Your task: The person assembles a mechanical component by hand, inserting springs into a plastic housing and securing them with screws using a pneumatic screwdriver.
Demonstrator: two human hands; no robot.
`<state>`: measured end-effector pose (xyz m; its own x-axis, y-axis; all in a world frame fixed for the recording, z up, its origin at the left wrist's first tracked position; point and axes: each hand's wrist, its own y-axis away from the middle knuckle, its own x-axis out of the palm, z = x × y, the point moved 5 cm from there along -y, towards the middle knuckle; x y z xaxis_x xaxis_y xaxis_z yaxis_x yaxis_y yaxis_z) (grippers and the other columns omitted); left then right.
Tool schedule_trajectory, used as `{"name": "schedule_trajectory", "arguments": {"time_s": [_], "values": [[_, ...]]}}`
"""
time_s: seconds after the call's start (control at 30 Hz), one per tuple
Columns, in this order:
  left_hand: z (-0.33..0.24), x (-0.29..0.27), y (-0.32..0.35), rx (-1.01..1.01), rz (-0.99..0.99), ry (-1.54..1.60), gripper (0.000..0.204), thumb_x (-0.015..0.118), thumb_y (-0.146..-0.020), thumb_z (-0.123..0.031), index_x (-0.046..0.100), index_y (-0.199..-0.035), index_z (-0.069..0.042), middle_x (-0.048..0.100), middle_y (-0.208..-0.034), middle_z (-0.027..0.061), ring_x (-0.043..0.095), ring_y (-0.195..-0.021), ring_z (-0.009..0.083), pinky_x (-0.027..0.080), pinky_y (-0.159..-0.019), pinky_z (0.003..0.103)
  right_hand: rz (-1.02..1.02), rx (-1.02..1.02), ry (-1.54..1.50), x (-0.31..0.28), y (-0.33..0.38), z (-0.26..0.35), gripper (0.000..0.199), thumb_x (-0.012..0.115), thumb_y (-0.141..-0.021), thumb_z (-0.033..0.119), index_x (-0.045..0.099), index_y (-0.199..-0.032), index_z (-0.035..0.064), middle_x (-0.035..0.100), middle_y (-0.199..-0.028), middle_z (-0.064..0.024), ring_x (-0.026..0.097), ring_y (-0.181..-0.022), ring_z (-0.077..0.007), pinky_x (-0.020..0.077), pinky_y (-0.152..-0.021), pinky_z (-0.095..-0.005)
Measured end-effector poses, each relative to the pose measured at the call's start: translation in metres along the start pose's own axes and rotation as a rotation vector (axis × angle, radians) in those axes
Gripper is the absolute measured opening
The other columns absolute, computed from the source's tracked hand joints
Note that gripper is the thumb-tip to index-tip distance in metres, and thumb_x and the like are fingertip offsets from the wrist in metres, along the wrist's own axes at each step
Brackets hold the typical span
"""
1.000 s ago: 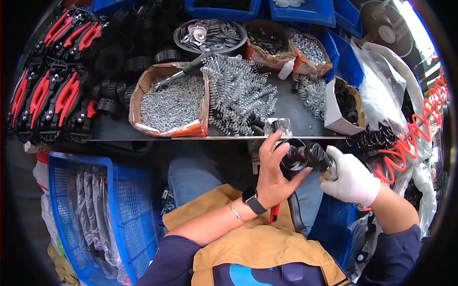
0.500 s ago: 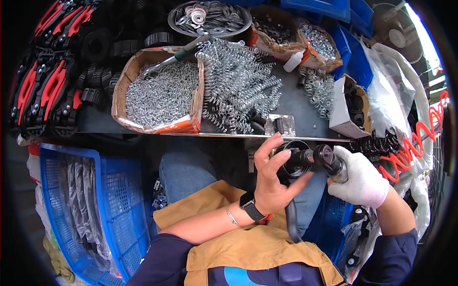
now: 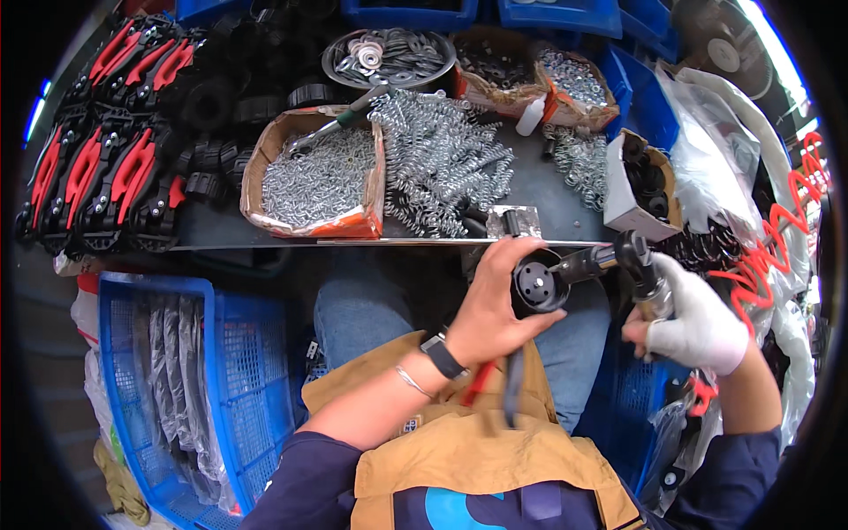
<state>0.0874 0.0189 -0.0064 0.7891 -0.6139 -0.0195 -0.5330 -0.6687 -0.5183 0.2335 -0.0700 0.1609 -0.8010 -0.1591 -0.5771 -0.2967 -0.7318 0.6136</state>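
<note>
A: What does the left hand (image 3: 491,311) have?

B: A black round part (image 3: 537,287), disc-shaped, its flat face with small holes turned up toward the camera. The fingers are curled around its left side and the thumb reaches along its lower edge, so the hand is clasped on it.

A: And the right hand (image 3: 698,320)?

B: It wears a white glove and is wrapped around the handle of a power tool (image 3: 629,261). The tool's dark head sits above the fist, and its metal nose runs left from there.

A: Where is the part relative to that tool?

B: Right at the tip of the nose; the two seem to touch at the part's upper right edge. It sits between the two hands, just below the front edge of the table (image 3: 548,190) and over the person's lap.

A: What lies on the table?

B: A cardboard box (image 3: 316,181) of small metal pieces, a heap of springs (image 3: 446,159) beside it, a round tray (image 3: 389,55) of washers behind, and red and black clamps (image 3: 97,168) at the left. A blue crate (image 3: 190,389) stands low on the left.
</note>
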Motion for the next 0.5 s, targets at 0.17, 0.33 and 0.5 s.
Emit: {"name": "schedule_trajectory", "arguments": {"time_s": [0.17, 0.33, 0.5], "values": [[-0.013, 0.016, 0.003, 0.186, -0.394, -0.301, 0.083, 0.087, -0.068, -0.010, 0.036, -0.133, -0.005, 0.047, -0.133, 0.0203, 0.048, -0.122, 0.0382, 0.038, -0.104, 0.046, -0.133, -0.040, 0.032, 0.037, 0.001, -0.004, 0.056, 0.074, -0.082, 0.024, 0.043, -0.119, -0.0037, 0.063, -0.079, -0.0122, 0.063, -0.059, -0.0158, 0.0512, -0.055, -0.0312], [-0.012, 0.015, 0.004, 0.178, -0.380, -0.279, 0.079, 0.086, -0.069, -0.012, 0.039, -0.132, -0.005, 0.048, -0.132, 0.0197, 0.048, -0.122, 0.0386, 0.038, -0.104, 0.046, -0.177, -0.015, 0.049, 0.044, 0.000, 0.012, 0.049, 0.073, -0.082, 0.025, 0.044, -0.110, -0.0024, 0.063, -0.075, -0.0127, 0.065, -0.059, -0.0175, 0.0520, -0.054, -0.0327], [-0.011, 0.013, 0.006, 0.191, -0.396, -0.263, 0.079, 0.087, -0.066, -0.012, 0.041, -0.130, -0.007, 0.049, -0.130, 0.0194, 0.049, -0.120, 0.0397, 0.038, -0.103, 0.048, -0.190, -0.016, 0.135, 0.049, 0.004, 0.021, 0.049, 0.071, -0.082, 0.024, 0.044, -0.115, -0.0023, 0.064, -0.078, -0.0132, 0.066, -0.059, -0.0180, 0.0521, -0.054, -0.0325]]}}
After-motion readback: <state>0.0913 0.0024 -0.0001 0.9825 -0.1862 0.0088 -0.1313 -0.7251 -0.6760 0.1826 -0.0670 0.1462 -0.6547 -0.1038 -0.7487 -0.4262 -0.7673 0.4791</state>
